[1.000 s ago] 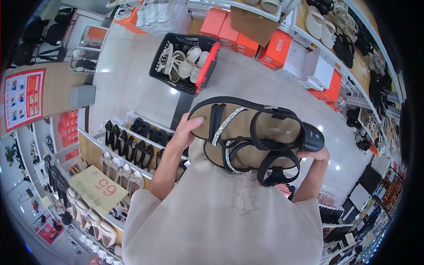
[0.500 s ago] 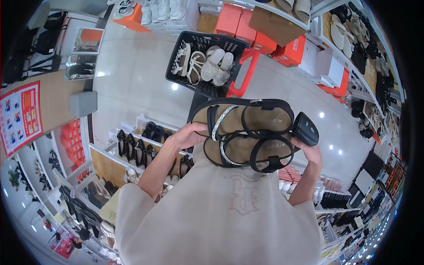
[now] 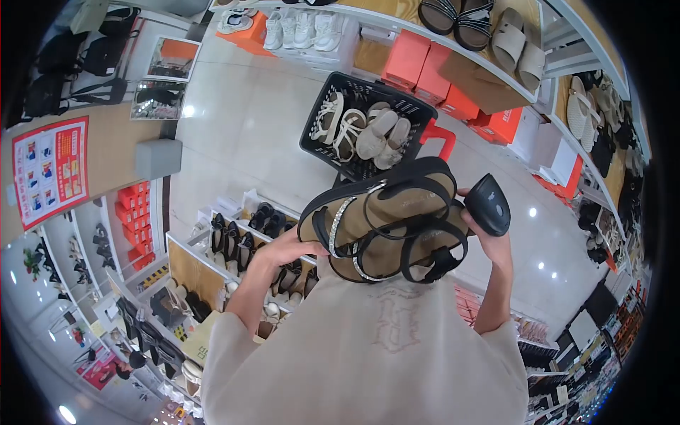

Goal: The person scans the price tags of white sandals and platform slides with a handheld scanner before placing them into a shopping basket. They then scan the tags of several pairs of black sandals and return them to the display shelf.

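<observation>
In front of my chest is a pair of black sandals (image 3: 386, 234) with tan insoles and glittering straps. The two lie side by side, toes toward the left, the farther one partly over the nearer. My left hand (image 3: 285, 249) grips them at the toe end, thumb near the sole edge. At the heel end, my right hand (image 3: 489, 234) is closed around a black rounded device (image 3: 489, 204) that looks like a handheld scanner. Its lower part is hidden in the palm. Whether the right fingers also touch the sandals cannot be made out.
Beyond the sandals, a black shopping basket (image 3: 309, 134) with a red handle stands on the tiled floor, holding several pale sandals. Orange shoe boxes (image 3: 407, 60) line the far shelf. Racks of black shoes (image 3: 234, 241) stand at left, and more shelves (image 3: 567, 131) curve along the right.
The view has shifted, so the basket and shelves appear farther right. The sandals have tilted, with their heel end angled up and overlapping more. Both hands keep their hold.
</observation>
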Motion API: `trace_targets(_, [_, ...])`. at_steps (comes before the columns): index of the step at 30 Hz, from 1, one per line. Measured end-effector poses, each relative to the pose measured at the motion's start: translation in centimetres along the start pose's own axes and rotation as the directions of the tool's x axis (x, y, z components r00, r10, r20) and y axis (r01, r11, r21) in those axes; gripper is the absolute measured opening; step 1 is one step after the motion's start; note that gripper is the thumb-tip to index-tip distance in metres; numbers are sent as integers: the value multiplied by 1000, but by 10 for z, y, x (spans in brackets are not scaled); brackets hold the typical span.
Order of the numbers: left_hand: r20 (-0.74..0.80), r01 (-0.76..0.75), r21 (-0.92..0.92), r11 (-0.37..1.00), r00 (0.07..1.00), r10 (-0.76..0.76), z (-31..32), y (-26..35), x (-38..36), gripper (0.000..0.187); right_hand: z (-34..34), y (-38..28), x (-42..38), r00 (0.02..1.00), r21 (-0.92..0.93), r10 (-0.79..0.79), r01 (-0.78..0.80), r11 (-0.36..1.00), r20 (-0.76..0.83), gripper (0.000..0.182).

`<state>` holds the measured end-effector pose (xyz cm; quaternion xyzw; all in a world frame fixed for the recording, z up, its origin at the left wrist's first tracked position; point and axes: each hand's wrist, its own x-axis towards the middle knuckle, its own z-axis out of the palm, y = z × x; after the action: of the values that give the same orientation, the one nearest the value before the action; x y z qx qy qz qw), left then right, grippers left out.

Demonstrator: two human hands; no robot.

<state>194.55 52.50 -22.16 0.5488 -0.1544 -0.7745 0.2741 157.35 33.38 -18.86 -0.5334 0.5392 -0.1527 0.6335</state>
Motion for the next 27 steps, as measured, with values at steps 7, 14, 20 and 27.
trace_targets(7, [0, 44, -356, 933, 999, -47, -79, -7, 32, 43, 83, 11, 40, 986, 207, 54, -21, 978, -156, 40])
trace_targets(14, [85, 192, -409, 892, 981, -173, -151, 25, 75, 44, 177, 58, 96, 895, 359, 228, -83, 930, -383, 42])
trace_targets(20, [92, 250, -418, 873, 968, -233, -188, 26, 122, 39, 221, 71, 153, 834, 531, 403, -162, 832, -377, 43])
trace_targets(27, [106, 191, -521, 832, 982, -159, -231, -13, 200, 24, 268, 114, 222, 861, 508, 386, -182, 842, -331, 31])
